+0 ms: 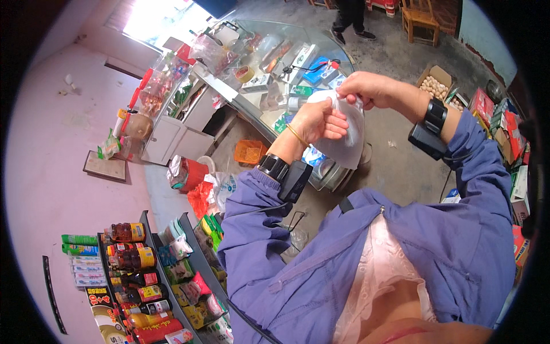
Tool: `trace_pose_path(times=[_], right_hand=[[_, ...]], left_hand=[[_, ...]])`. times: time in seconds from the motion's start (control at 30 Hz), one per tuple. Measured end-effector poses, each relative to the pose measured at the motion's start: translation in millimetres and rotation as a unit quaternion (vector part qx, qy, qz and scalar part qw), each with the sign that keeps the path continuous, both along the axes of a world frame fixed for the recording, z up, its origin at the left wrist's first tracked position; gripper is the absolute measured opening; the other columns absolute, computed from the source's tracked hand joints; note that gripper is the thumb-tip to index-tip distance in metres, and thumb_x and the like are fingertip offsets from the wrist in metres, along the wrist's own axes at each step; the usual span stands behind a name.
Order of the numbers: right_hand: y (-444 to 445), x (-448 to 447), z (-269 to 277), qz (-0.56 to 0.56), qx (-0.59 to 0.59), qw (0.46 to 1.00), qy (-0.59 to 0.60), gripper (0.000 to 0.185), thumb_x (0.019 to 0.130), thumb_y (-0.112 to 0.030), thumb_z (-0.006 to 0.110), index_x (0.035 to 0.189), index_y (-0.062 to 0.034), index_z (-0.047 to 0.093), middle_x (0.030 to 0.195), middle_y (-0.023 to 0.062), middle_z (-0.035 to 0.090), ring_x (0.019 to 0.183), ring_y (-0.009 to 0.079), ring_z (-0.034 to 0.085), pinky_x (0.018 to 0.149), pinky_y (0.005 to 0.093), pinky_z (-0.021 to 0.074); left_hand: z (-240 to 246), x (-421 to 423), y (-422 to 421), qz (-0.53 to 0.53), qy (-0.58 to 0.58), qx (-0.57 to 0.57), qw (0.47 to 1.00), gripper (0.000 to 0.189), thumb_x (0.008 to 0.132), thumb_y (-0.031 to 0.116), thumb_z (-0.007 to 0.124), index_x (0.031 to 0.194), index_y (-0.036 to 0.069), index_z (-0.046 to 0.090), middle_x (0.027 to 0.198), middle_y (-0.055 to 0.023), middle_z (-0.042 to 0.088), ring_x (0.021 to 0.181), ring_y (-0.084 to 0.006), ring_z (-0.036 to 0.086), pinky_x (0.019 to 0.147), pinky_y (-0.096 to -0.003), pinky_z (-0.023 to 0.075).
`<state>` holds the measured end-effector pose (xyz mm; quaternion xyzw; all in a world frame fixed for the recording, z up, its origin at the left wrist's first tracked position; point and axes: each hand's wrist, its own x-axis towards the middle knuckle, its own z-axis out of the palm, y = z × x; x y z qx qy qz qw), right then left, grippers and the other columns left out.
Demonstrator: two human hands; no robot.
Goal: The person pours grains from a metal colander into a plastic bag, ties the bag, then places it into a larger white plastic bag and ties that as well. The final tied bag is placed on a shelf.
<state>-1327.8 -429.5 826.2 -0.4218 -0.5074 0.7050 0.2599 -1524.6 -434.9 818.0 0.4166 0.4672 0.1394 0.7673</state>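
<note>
A thin, whitish, translucent plastic bag (350,148) hangs in front of my chest, over the corner of a glass display counter (258,112). My right hand (359,89) pinches its upper edge between thumb and fingers. Lower and to the left, my left hand (323,121) is on the bag too, its thumb against a gathered part near the top and its other fingers curved together across the front. Part of the bag is hidden behind those fingers. Whether anything is inside the bag, I cannot tell.
Keys on a black cord (288,69), small boxes and brown tape (245,74) lie on or in the counter. An orange basket (250,151) sits on the floor. Shelves of bottles (135,258) stand lower left. A carton of eggs (434,86) and a person's legs (350,19) are beyond.
</note>
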Motion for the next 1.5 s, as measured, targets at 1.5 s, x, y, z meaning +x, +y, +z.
trace_pose_path(times=[1.5], right_hand=[[5.8,-58.5,-26.3,0.047,0.668,0.717,-0.193,0.031,0.074,-0.018,0.064,0.102,-0.006,0.06,0.099,0.01,0.061,0.096,0.0225,0.056,0.082,0.0336,0.0447]], left_hand=[[40.4,-30.1,-26.7,-0.387,0.542,0.653,0.361,0.012,0.073,0.017,0.057,0.07,0.008,0.064,0.071,-0.0109,0.065,0.067,-0.026,0.065,0.056,-0.0392,0.0465]])
